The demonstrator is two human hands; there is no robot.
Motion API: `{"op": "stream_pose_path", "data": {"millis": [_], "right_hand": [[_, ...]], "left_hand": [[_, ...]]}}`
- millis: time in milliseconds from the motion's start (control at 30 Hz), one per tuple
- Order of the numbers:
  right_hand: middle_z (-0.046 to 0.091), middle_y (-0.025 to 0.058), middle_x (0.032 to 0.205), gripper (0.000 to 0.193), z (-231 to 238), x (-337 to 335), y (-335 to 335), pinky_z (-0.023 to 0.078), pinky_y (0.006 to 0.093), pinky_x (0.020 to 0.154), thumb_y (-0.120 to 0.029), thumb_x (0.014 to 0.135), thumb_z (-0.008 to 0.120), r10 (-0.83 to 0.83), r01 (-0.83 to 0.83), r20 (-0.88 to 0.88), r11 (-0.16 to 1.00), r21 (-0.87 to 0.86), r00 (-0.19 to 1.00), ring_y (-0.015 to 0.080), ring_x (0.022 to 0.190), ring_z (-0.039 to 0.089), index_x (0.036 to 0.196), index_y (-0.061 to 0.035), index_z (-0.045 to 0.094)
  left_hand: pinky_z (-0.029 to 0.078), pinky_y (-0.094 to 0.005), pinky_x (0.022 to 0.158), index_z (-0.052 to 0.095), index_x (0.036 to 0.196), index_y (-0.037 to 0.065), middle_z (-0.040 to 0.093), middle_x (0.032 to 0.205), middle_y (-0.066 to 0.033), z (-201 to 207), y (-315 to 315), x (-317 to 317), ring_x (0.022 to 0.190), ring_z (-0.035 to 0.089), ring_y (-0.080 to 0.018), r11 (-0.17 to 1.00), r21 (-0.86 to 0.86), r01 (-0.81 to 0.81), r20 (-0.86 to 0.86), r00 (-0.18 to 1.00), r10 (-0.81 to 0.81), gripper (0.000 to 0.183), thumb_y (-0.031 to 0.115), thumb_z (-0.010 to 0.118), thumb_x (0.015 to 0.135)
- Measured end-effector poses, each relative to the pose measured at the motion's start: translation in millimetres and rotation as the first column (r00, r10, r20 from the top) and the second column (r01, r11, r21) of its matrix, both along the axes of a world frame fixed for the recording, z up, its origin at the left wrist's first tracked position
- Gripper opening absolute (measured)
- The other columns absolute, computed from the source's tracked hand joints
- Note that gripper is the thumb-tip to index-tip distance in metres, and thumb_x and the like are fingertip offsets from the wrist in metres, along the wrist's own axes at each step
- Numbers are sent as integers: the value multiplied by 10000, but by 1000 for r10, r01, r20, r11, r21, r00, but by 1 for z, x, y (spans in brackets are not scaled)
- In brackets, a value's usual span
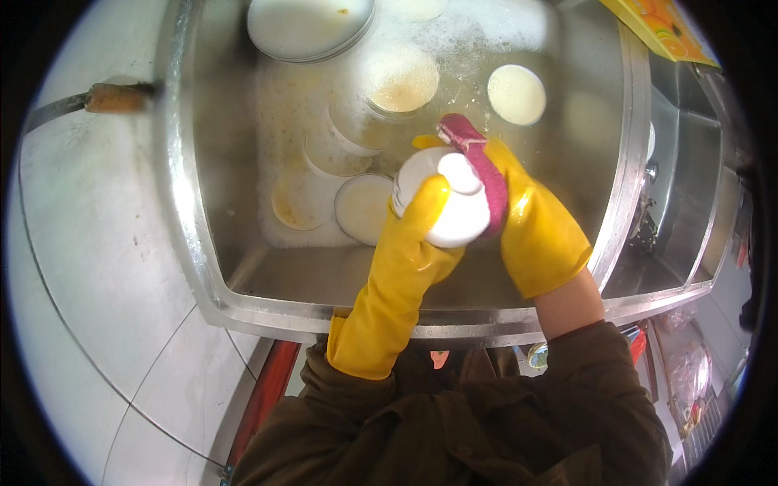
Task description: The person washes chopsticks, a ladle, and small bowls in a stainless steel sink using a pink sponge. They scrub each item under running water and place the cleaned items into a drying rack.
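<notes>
Both my hands wear yellow rubber gloves and are raised over a steel sink (324, 287). My left hand (413, 243) is closed on a small white bowl (460, 223), its thumb lying across the near side. A wet magenta cloth (493, 194) is in my right hand (527, 219) and presses along the bowl's right side. The right fingertips are hidden behind cloth and bowl. Just left of the bowl, a round white dish (361, 209) lies in the cloudy water, with several more dishes partly under the surface. A pale round dish (516, 95) lies beyond my right hand.
Stacked large white plates (310, 28) stand at the sink's far left, near foam. A second steel basin (689, 178) adjoins on the right, with a yellow-orange package (660, 28) at its far end. A wooden-handled tool (119, 98) is by the left rim.
</notes>
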State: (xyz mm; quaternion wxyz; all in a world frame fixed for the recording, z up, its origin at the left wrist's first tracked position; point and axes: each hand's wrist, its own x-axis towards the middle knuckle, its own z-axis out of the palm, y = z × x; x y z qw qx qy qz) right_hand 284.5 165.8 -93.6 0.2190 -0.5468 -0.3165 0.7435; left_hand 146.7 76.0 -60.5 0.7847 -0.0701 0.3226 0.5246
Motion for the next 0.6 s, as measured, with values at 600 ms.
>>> {"op": "stream_pose_path", "data": {"millis": [600], "right_hand": [[675, 152, 1256, 385, 35, 31, -27, 435, 370, 1029, -297, 970, 691, 24, -48, 84, 954, 297, 996, 237, 1185, 610, 1194, 16, 677]], "left_hand": [[494, -302, 621, 725, 852, 33, 701, 729, -24, 13, 7, 4, 689, 658, -124, 920, -329, 213, -745, 540, -392, 134, 108, 788, 761]]}}
